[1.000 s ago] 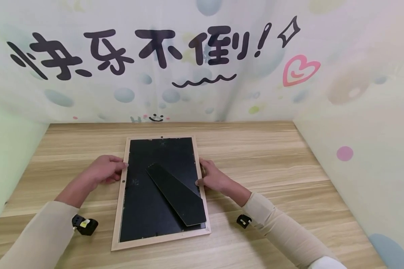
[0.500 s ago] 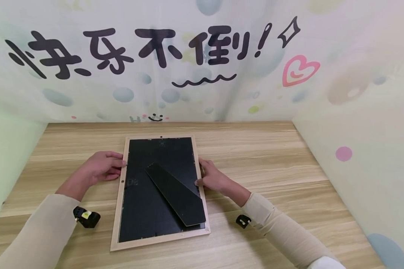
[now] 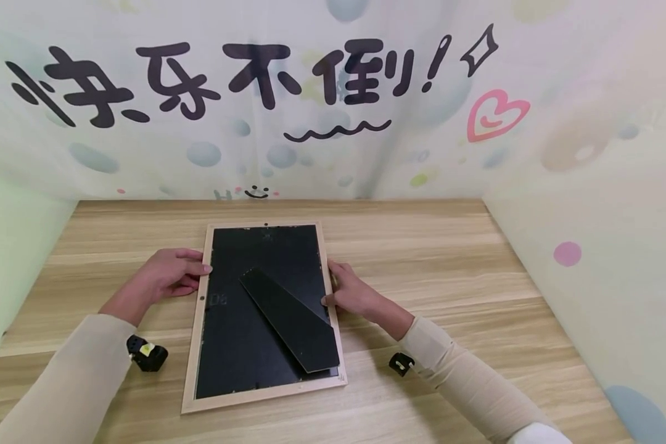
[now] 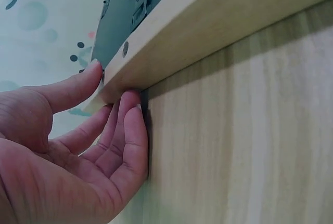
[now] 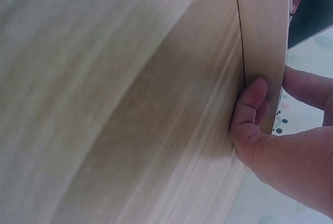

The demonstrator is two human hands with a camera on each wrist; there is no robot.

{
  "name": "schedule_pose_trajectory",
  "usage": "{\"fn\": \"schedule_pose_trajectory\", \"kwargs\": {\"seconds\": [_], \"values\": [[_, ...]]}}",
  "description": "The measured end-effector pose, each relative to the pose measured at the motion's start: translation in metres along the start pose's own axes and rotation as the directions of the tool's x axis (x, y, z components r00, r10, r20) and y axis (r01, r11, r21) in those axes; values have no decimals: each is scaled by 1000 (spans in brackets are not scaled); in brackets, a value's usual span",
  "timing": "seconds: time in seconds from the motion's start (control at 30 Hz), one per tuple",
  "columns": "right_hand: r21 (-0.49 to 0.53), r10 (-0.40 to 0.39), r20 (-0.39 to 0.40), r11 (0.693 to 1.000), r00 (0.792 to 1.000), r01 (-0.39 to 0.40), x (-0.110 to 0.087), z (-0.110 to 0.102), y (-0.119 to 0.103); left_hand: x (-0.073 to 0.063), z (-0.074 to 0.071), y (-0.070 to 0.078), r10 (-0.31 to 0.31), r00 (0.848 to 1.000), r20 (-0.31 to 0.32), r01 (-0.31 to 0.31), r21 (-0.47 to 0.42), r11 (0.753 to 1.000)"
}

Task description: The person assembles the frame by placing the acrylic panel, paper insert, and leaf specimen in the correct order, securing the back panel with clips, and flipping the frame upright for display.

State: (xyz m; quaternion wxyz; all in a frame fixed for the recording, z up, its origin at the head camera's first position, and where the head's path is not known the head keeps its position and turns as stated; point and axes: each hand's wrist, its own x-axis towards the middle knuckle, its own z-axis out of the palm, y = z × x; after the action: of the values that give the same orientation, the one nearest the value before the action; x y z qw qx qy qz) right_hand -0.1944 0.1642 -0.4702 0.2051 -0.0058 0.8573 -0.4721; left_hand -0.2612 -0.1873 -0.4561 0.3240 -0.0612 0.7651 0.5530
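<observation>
A pale wooden picture frame (image 3: 266, 394) lies face down on the table. Its black backing board (image 3: 233, 357) faces up, and a black easel stand (image 3: 294, 324) slants across it toward the lower right corner. At the frame's left side, my left hand (image 3: 169, 274) pinches the rim. The left wrist view has the thumb (image 4: 86, 83) at the upper edge and curled fingertips (image 4: 132, 99) at the lower edge. My right hand (image 3: 355, 296) grips the opposite rim. Its curled finger (image 5: 252, 99) sits low on the frame's side (image 5: 263, 26) in the right wrist view.
The wood-grain table (image 3: 433, 265) meets a printed backdrop (image 3: 266, 160) with dark lettering behind the frame. Pale panels stand at left and right. A small black camera (image 3: 147, 353) hangs by the left sleeve, and another black device (image 3: 402, 364) by the right.
My left hand has shifted slightly up along the frame's left rim, its fingers rearranged there. The right hand keeps its place, and the frame has hardly moved.
</observation>
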Motion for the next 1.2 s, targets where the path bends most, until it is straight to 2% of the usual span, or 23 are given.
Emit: {"fn": "schedule_pose_trajectory", "kwargs": {"seconds": [0.17,0.33,0.53,0.77,0.97,1.2], "values": [[-11,-1,6,1000,1000,1,1,-1,-1,1,-3,1,-6,1000,7,6,6,1000],[-7,-1,5,1000,1000,1,0,-3,-4,-1,1,5,14,1000,-8,-14,44,999],[-2,5,11,1000,1000,-5,0,-3,-4,-1,9,11,29,998,-61,-23,105,994],[13,3,2,1000,1000,-3,1,-1,-2,2,16,16,24,991,-131,3,201,980],[15,3,-5,1000,1000,-3,2,1,-1,2,16,13,-1,991,-134,23,164,986],[29,9,-2,1000,1000,-9,2,-1,0,1,16,9,23,993,-113,-6,153,988]]}}
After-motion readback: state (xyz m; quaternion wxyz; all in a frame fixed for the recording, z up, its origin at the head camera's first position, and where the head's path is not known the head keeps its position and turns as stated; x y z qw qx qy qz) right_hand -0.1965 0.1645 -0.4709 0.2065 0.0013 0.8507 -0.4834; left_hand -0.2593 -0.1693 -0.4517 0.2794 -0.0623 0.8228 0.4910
